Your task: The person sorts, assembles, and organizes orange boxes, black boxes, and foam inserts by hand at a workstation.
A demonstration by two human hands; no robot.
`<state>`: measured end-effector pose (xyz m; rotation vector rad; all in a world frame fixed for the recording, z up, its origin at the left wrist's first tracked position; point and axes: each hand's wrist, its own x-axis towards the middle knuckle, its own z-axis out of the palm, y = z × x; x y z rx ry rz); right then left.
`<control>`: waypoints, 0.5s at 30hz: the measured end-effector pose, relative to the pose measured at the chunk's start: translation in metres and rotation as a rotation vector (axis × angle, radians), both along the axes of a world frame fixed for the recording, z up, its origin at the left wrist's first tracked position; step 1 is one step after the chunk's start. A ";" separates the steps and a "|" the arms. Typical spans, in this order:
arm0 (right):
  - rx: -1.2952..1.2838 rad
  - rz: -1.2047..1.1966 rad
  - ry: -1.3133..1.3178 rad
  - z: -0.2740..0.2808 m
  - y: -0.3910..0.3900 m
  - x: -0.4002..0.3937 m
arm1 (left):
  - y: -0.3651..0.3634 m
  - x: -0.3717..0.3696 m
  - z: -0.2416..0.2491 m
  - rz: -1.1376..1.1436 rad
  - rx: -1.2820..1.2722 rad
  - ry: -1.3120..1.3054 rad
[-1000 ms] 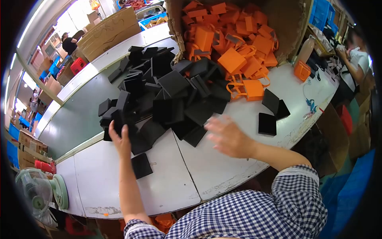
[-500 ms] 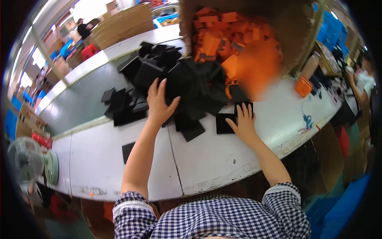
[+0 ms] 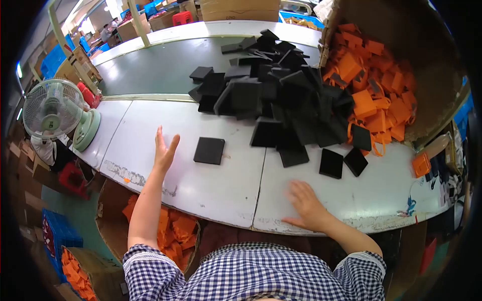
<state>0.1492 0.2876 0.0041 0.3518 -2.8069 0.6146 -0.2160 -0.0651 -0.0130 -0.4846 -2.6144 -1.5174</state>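
Observation:
My left hand is held over the white table with its fingers apart and nothing in it. Just right of it lies a single flat black square piece. My right hand, a little blurred, is near the table's front edge, fingers spread and holding nothing. Beyond it are two loose black squares. A large heap of black square pieces covers the middle of the table and spills onto the grey-green surface behind.
A big cardboard box at the back right holds many orange pieces. A fan stands at the left end of the table. Below the front edge is another box with orange pieces. Blue-handled scissors lie at the right.
My view has turned left. Both hands have come away from the black pieces, the left to the left and the right nearer me. The blurred orange shape before the box is gone.

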 end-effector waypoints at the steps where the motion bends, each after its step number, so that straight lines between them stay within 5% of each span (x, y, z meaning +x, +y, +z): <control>1: 0.047 0.103 -0.021 0.002 -0.004 -0.017 | 0.010 -0.013 0.004 0.009 0.008 0.009; 13: -0.156 0.188 -0.193 0.004 -0.004 -0.105 | 0.171 -0.282 -0.009 0.126 -0.003 -0.078; 15: -0.204 0.195 -0.254 0.012 -0.002 -0.108 | 0.192 -0.295 -0.018 -0.264 0.113 -0.183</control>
